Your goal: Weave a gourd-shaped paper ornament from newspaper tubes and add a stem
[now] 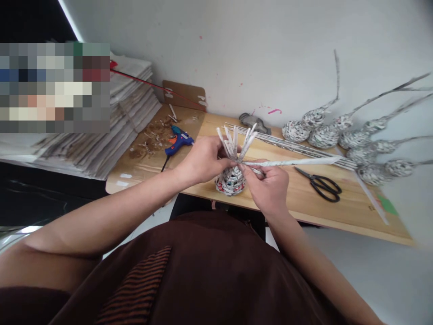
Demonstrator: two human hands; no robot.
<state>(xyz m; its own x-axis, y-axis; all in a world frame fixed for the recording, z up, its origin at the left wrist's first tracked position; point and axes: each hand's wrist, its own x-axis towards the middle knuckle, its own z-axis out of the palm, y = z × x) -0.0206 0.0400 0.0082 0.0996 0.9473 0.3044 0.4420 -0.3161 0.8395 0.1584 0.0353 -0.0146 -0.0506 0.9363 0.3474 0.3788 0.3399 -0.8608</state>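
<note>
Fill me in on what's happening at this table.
A person is working on a small woven paper vessel by the near edge of the table. The left hand and right hand pinch it around its narrow neck, where several short paper stakes stick up and one long paper strip runs out to the right. Black scissors lie to the right, a blue glue gun to the left.

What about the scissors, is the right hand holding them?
No, the scissors lie on the wooden table, apart from the right hand.
</note>
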